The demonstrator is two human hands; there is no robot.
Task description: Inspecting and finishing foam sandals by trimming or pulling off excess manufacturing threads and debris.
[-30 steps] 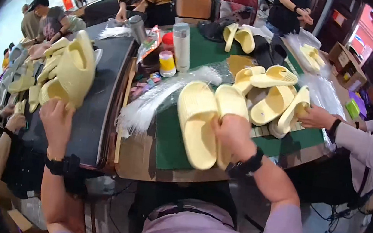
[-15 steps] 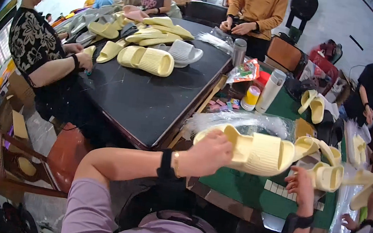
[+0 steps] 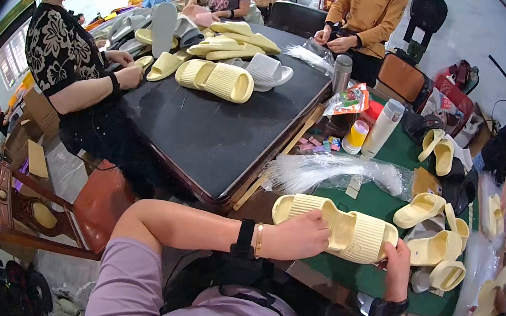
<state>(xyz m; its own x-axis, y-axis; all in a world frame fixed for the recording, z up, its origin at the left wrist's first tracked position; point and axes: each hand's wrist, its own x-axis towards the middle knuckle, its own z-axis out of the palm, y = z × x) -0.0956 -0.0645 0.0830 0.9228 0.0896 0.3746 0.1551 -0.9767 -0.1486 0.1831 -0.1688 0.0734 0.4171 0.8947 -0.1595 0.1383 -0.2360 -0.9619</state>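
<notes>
A pair of pale yellow foam slippers (image 3: 351, 230) lies side by side at the near edge of the green table mat (image 3: 380, 202). My left hand (image 3: 297, 236) grips the left end of the pair, fingers over the upper. My right hand (image 3: 398, 264) holds the right end, near the heel. Both wrists wear black bands. A heap of clear plastic bags (image 3: 327, 170) lies just beyond the pair.
More yellow slippers (image 3: 435, 243) are piled at the right. A dark table (image 3: 218, 135) on the left carries several slippers (image 3: 215, 77). A white bottle (image 3: 381, 128), a yellow cup (image 3: 355, 136) and a steel flask (image 3: 342, 73) stand between the tables. Other people sit around; a wooden chair (image 3: 70, 205) is at lower left.
The view has swung left and then steadied. Both my hands have come together on the slipper pair and lowered it to the mat's near edge.
</notes>
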